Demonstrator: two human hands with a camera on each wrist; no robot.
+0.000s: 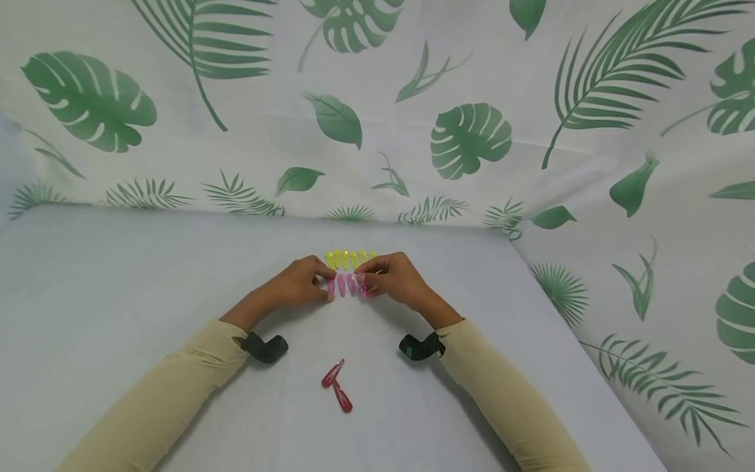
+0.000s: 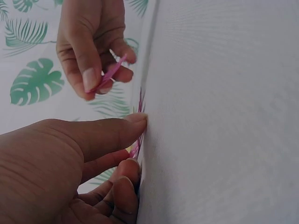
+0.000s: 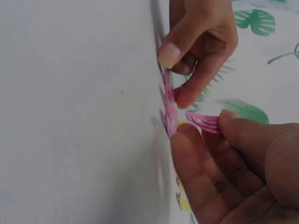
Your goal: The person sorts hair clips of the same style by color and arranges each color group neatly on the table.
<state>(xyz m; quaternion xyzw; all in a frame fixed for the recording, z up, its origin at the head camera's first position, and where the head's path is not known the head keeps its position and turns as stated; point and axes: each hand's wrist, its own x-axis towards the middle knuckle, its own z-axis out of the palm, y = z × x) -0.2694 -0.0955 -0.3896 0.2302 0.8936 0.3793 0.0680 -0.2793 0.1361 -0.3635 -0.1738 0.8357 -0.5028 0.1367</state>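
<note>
My right hand (image 1: pixel 396 280) pinches a pink snap hair clip (image 3: pixel 205 122) between thumb and fingers, lifted a little above the table in the right wrist view. The left hand (image 1: pixel 302 282) is at the left end of a short row of pink hair clips (image 1: pixel 341 285). Its thumb and a fingertip pinch the end pink clip (image 1: pixel 331 286), which lies on the table. Behind the pink row runs a row of several yellow hair clips (image 1: pixel 345 259), partly covered by the right hand.
Two red hair clips (image 1: pixel 341 396) lie nearer the person, touching each other at an angle. The table (image 1: pixel 224 406) has a white cover. Leaf-printed cloth (image 1: pixel 401 144) rises behind and at the right. Dark wrist-worn devices (image 1: pixel 265 348) stick out at both cuffs.
</note>
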